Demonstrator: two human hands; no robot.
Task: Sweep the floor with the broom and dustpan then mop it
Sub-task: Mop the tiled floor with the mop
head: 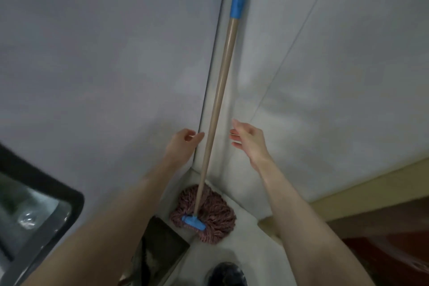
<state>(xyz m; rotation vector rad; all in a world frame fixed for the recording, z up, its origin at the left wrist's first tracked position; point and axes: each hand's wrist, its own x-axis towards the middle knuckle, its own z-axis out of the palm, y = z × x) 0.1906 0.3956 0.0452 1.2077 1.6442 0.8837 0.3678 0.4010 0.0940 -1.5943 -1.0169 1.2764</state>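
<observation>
A mop stands in the corner of two grey walls, leaning upright. Its tan handle (220,90) ends in a blue grip at the top, and its reddish string head (213,213) with a blue clamp (193,223) rests on the pale floor. My left hand (182,145) is just left of the handle with fingers loosely curled, holding nothing. My right hand (247,140) is just right of the handle, fingers straight and apart from it. A dark dustpan (160,248) lies on the floor under my left forearm.
A dark-framed glass panel (34,211) sits at the lower left. A tan skirting (362,186) runs along the right wall above a dark red-brown surface (383,255). A dark shoe (226,274) shows at the bottom edge.
</observation>
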